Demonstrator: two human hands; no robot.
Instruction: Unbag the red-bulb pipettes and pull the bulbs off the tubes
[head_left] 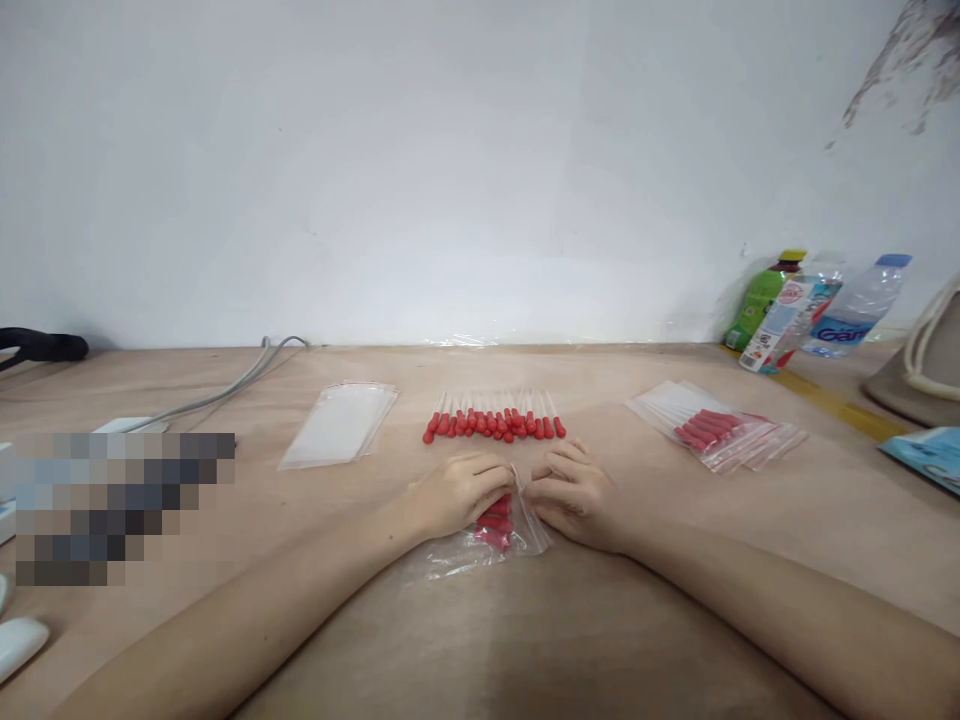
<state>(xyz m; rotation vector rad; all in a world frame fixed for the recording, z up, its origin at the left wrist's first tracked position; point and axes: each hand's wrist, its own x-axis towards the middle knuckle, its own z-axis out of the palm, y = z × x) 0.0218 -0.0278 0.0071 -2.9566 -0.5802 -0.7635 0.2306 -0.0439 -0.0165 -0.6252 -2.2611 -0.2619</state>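
Note:
A clear zip-lock bag (536, 540) lies in front of me with several red-bulbed droppers (495, 525) inside. My left hand (469, 492) is closed on the bag's upper edge and covers part of the droppers. At the bag's right edge, by its opening, my right hand (576, 495) has its fingers bent and pressed together on the plastic. Just beyond my hands, loose droppers (491, 422) lie side by side, red bulbs toward me and thin clear stems toward the wall.
Flat unfilled zip-lock bags (337, 425) are stacked at left. Filled bags of droppers (712, 430) overlap at right. Farther right stand a green bottle (761, 300), a carton (787, 325) and a water bottle (855, 310). A grey cable (225, 390) crosses the left side.

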